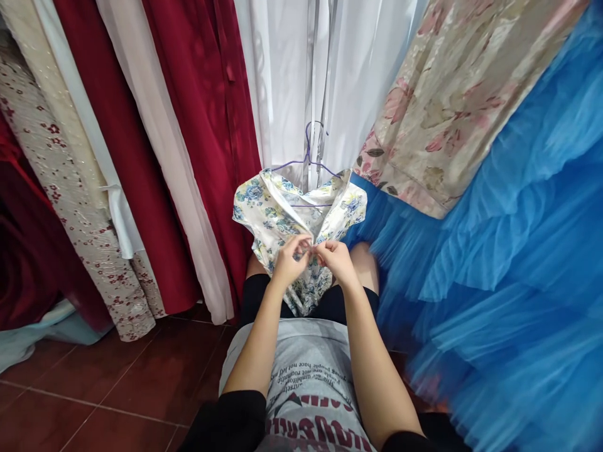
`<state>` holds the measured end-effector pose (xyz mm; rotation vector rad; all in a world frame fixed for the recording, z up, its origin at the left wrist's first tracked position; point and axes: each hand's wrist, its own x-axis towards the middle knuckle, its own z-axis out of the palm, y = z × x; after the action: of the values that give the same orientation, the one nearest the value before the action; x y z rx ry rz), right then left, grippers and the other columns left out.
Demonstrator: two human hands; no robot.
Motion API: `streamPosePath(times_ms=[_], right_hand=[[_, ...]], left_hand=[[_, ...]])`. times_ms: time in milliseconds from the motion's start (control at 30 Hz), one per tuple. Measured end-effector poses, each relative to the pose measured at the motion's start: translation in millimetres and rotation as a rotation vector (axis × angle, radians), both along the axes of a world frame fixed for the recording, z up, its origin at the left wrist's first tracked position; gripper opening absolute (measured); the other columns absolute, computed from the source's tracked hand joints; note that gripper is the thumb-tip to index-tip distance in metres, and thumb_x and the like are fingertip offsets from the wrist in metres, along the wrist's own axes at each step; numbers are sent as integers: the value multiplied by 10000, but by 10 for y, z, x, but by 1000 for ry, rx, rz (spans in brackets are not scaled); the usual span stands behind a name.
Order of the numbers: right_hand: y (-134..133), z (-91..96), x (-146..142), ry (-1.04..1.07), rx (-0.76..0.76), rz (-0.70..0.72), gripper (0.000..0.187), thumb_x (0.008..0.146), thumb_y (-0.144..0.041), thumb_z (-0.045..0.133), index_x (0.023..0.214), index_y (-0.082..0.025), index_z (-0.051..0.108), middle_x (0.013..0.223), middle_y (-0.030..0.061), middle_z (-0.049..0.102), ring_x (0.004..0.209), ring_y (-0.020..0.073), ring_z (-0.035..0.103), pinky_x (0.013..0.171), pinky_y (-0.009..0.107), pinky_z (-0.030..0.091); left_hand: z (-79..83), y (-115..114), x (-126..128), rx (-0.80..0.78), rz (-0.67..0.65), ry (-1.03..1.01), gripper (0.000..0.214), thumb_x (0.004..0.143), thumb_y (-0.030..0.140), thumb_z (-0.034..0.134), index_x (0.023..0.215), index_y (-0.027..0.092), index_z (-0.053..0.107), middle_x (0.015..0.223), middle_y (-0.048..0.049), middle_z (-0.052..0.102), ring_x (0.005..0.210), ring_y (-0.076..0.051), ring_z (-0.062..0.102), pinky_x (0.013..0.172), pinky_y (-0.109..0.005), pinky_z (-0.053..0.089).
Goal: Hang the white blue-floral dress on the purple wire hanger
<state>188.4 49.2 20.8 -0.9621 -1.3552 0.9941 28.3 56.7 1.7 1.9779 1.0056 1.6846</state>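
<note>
A sleeveless floral blouse point(268, 216), white with blue and yellow flowers, hangs on a thin purple hanger point(308, 147) in front of my lap. My left hand point(294, 254) pinches the blouse's front edge at the bottom of its V neckline. Right beside it, my right hand point(333, 256) pinches the opposite front edge, so the fingertips of both hands nearly meet. Whatever small fastening may lie between the fingertips is hidden. Below my hands the lower part of the blouse drapes between my knees.
Dark red dresses point(193, 75) and a pale pink one hang at the left. White fabric point(282, 81) hangs behind the hanger. To the right are a pink floral garment point(438, 119) and a wide blue tulle skirt point(509, 251). Reddish floor tiles point(127, 376) show below.
</note>
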Motion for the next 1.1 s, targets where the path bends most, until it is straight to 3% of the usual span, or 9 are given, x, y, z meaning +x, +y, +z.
streamPosePath(times_ms=[133, 233, 400, 500, 700, 800, 867, 933, 1100], right_hand=[[-31, 74, 30, -83, 48, -26, 241, 752, -299, 657, 567, -176, 563, 459, -40, 459, 447, 78, 341, 461, 237, 228], [-60, 89, 33, -18, 28, 31, 266, 760, -323, 667, 565, -176, 562, 450, -43, 441, 439, 73, 321, 457, 241, 218], [-28, 173, 67, 156, -34, 92, 234, 718, -352, 703, 618, -157, 622, 426, -63, 392, 406, 57, 262, 430, 246, 168], [153, 449, 42, 234, -64, 63, 197, 684, -327, 705, 635, -152, 628, 406, -80, 353, 389, 54, 230, 411, 247, 148], [688, 1348, -249, 268, -20, -10, 120, 707, -157, 626, 601, -152, 572, 432, -79, 378, 393, 39, 239, 389, 218, 137], [796, 1601, -314, 284, -17, -29, 118, 740, -121, 587, 626, -145, 566, 456, -78, 392, 400, 34, 248, 385, 202, 146], [772, 1649, -288, 257, 23, -29, 136, 766, -119, 568, 633, -146, 560, 465, -65, 416, 400, 39, 270, 385, 202, 162], [695, 1641, -220, 209, 86, -35, 148, 785, -124, 560, 639, -147, 564, 472, -51, 439, 403, 47, 299, 390, 202, 188], [527, 1622, -47, 8, 223, -45, 182, 782, -144, 575, 604, -171, 552, 422, -58, 393, 408, 66, 298, 409, 214, 218]], left_hand=[[39, -79, 187, -26, -134, -9, 245, 870, 204, 603, 1075, 271, 721, 973, -66, 654, 901, -220, 625, 900, -342, 491], [28, -130, 235, -75, -187, -145, 405, 820, 226, 692, 1218, 268, 630, 1031, -67, 669, 973, -226, 652, 951, -345, 497], [-110, -105, 355, -103, -162, -256, 439, 854, 245, 678, 1254, 276, 500, 989, -60, 642, 975, -217, 654, 964, -353, 506], [-242, -68, 321, -113, -165, -223, 418, 861, 262, 680, 1231, 273, 485, 920, -39, 618, 910, -204, 642, 948, -346, 499], [-569, -8, 52, -159, -123, -208, 384, 838, 248, 697, 1161, 281, 492, 865, -4, 588, 856, -185, 622, 905, -327, 493], [-643, 69, -8, -160, -127, -107, 303, 835, 206, 666, 1105, 273, 546, 838, -2, 581, 823, -182, 614, 868, -318, 495], [-515, 156, -29, -142, -138, -59, 284, 848, 206, 649, 1113, 261, 565, 830, -3, 594, 799, -177, 615, 835, -307, 495], [-180, 266, -50, -86, -135, -50, 328, 879, 242, 638, 1198, 256, 562, 852, -9, 624, 811, -177, 624, 842, -302, 490], [1107, 561, -73, 217, 16, 41, 271, 995, 298, 522, 1250, 256, 602, 863, -17, 644, 814, -179, 615, 862, -320, 459]])
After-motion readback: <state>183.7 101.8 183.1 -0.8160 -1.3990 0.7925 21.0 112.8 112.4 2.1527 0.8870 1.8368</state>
